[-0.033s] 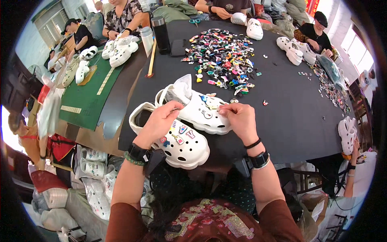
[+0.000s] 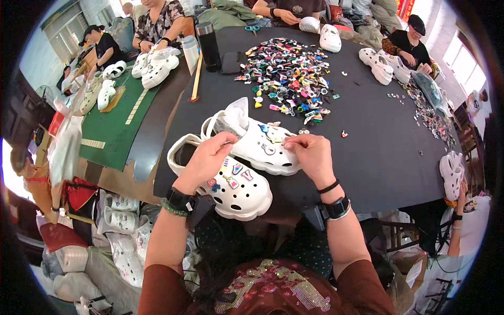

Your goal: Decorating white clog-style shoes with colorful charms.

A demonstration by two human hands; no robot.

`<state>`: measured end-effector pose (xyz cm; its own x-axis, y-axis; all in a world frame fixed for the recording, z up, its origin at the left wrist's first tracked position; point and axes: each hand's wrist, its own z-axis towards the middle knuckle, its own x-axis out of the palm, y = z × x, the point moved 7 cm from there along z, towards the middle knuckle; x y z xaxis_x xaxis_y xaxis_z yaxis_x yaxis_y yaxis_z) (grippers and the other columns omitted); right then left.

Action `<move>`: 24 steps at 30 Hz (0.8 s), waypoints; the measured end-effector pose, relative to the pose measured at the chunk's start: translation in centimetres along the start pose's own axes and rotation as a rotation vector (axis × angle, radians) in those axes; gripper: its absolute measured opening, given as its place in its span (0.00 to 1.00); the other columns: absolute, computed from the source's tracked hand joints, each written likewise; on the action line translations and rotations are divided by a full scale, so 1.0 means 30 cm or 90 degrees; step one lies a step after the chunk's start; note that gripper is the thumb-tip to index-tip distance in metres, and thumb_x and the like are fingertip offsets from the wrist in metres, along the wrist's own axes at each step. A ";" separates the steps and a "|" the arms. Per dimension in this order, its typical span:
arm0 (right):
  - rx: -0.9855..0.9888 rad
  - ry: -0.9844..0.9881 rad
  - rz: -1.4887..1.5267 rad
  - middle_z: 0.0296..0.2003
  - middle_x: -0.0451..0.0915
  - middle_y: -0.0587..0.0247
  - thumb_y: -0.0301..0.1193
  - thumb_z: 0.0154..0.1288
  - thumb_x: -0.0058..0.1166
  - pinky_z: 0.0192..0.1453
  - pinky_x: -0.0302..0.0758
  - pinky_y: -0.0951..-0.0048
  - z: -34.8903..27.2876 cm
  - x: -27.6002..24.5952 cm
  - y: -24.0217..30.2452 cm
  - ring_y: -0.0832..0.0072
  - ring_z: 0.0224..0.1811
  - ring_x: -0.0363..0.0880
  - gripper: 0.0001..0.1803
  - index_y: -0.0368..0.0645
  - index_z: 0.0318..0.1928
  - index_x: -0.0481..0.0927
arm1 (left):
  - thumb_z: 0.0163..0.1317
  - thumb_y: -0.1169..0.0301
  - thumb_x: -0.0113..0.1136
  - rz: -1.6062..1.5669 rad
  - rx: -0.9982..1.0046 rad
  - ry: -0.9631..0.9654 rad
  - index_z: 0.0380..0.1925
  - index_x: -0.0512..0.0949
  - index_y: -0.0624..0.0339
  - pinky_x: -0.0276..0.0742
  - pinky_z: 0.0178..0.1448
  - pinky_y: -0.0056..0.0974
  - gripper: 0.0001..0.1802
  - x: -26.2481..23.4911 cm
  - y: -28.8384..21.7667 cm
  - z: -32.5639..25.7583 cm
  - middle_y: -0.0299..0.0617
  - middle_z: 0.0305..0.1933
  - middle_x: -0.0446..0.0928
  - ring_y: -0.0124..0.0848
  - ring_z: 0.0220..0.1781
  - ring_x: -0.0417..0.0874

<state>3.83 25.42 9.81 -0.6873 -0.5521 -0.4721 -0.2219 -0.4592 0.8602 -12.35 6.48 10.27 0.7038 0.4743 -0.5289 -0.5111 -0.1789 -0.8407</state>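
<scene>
Centre-low of frame, on the black desk [image 2: 378,152]: two white clogs side by side. Left hand [image 2: 206,159] lies over the rear clog [image 2: 262,144], fingers curled on its heel/collar edge, grip closed on that rim, steadying it. Right hand [image 2: 312,155] at the same clog's toe end, thumb + forefinger pinched tight on a small charm [image 2: 287,143] at the upper; what exactly is in the pinch is too small to tell. Rear clog has white paper stuffing sticking out of the opening, a few charms already on top. Front clog [image 2: 231,184] sits nearer the desk edge, just below the left wrist, w/ several coloured charms on its upper; touches the rear clog. Both wrists carry dark bands/watches.

Upper centre: big charm pile [image 2: 286,73], mixed colours, well apart from the hands. Black flask [image 2: 209,46] upper left of pile. Green mat [image 2: 123,118] at left w/ more white clogs. Other people sit round the far desk edge, each w/ clogs.
</scene>
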 end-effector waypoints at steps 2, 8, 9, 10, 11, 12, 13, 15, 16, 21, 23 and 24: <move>0.008 0.003 -0.010 0.27 0.86 0.58 0.28 0.55 0.66 0.32 0.76 0.75 0.006 -0.002 0.005 0.75 0.25 0.83 0.06 0.44 0.35 0.90 | 0.69 0.73 0.52 0.013 0.006 -0.022 0.46 0.76 0.62 0.70 0.38 0.35 0.09 -0.004 0.000 -0.001 0.41 0.28 0.73 0.30 0.30 0.72; 0.058 0.030 0.030 0.24 0.85 0.62 0.30 0.60 0.64 0.30 0.75 0.76 0.078 -0.019 -0.041 0.80 0.24 0.80 0.06 0.41 0.34 0.89 | 0.69 0.73 0.52 0.048 0.043 -0.046 0.45 0.76 0.61 0.69 0.36 0.34 0.08 -0.014 -0.020 -0.002 0.39 0.27 0.71 0.28 0.29 0.71; 0.145 0.046 0.091 0.23 0.85 0.64 0.31 0.62 0.64 0.29 0.74 0.77 0.096 -0.023 -0.075 0.82 0.24 0.79 0.08 0.40 0.34 0.89 | 0.69 0.73 0.52 0.061 0.038 -0.040 0.45 0.76 0.62 0.69 0.37 0.33 0.08 -0.013 -0.018 -0.003 0.39 0.27 0.71 0.27 0.29 0.70; 0.145 0.092 0.161 0.25 0.84 0.67 0.31 0.64 0.63 0.27 0.73 0.79 0.116 -0.005 -0.106 0.84 0.25 0.78 0.08 0.38 0.35 0.88 | 0.69 0.73 0.53 0.015 0.032 -0.053 0.45 0.77 0.61 0.69 0.37 0.33 0.08 -0.008 -0.011 -0.008 0.38 0.27 0.71 0.26 0.30 0.70; 0.142 0.091 0.158 0.25 0.84 0.67 0.31 0.64 0.63 0.27 0.73 0.79 0.122 -0.004 -0.102 0.84 0.25 0.78 0.08 0.38 0.35 0.88 | 0.68 0.73 0.53 0.025 0.014 -0.051 0.45 0.77 0.62 0.70 0.38 0.33 0.08 -0.007 -0.014 -0.013 0.37 0.28 0.74 0.25 0.30 0.71; 0.150 0.102 0.179 0.28 0.85 0.66 0.29 0.66 0.60 0.30 0.75 0.80 0.121 0.012 -0.095 0.84 0.28 0.79 0.08 0.37 0.36 0.87 | 0.68 0.73 0.53 0.030 0.025 -0.062 0.45 0.77 0.62 0.71 0.38 0.33 0.08 -0.008 -0.007 -0.018 0.39 0.29 0.75 0.26 0.30 0.72; 0.158 0.114 0.200 0.32 0.86 0.65 0.26 0.68 0.57 0.33 0.77 0.80 0.122 0.028 -0.091 0.84 0.30 0.80 0.07 0.35 0.38 0.86 | 0.68 0.73 0.54 0.035 0.035 -0.073 0.45 0.77 0.62 0.71 0.39 0.33 0.08 -0.011 0.000 -0.018 0.40 0.30 0.76 0.27 0.31 0.73; 0.148 0.091 0.295 0.28 0.85 0.69 0.26 0.64 0.61 0.29 0.73 0.80 0.145 0.036 -0.125 0.84 0.26 0.77 0.05 0.38 0.35 0.86 | 0.68 0.73 0.54 0.043 0.048 -0.076 0.45 0.77 0.62 0.72 0.40 0.34 0.08 -0.013 -0.012 -0.018 0.41 0.30 0.77 0.28 0.31 0.74; 0.080 0.059 0.290 0.28 0.85 0.68 0.26 0.64 0.61 0.30 0.73 0.80 0.179 0.005 -0.151 0.84 0.26 0.77 0.05 0.38 0.35 0.86 | 0.68 0.73 0.54 0.053 0.061 -0.074 0.44 0.77 0.63 0.73 0.40 0.34 0.08 -0.011 -0.021 -0.017 0.43 0.31 0.78 0.30 0.32 0.76; -0.060 -0.126 -0.053 0.30 0.85 0.59 0.28 0.60 0.63 0.38 0.77 0.71 0.280 -0.143 -0.160 0.70 0.31 0.83 0.08 0.35 0.37 0.84 | 0.68 0.73 0.55 0.046 0.055 -0.068 0.44 0.77 0.63 0.74 0.42 0.36 0.08 -0.022 -0.027 -0.018 0.44 0.33 0.80 0.33 0.34 0.79; -0.188 -0.158 -0.149 0.33 0.85 0.57 0.29 0.59 0.64 0.40 0.77 0.71 0.294 -0.159 -0.117 0.69 0.34 0.84 0.09 0.36 0.38 0.84 | 0.70 0.71 0.52 0.021 -0.004 -0.024 0.46 0.77 0.63 0.73 0.53 0.34 0.10 -0.014 -0.014 -0.021 0.40 0.41 0.80 0.30 0.45 0.79; -0.315 -0.192 -0.243 0.36 0.85 0.56 0.29 0.59 0.65 0.42 0.78 0.71 0.277 -0.158 -0.071 0.68 0.37 0.84 0.10 0.37 0.39 0.84 | 0.70 0.71 0.52 0.020 -0.006 -0.026 0.46 0.77 0.63 0.73 0.53 0.34 0.10 -0.014 -0.015 -0.017 0.40 0.41 0.80 0.30 0.45 0.79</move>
<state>1.80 34.78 11.82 -0.8014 -0.1040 -0.5890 -0.1949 -0.8856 0.4215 -12.16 5.91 10.81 0.6664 0.5035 -0.5499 -0.5276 -0.2027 -0.8250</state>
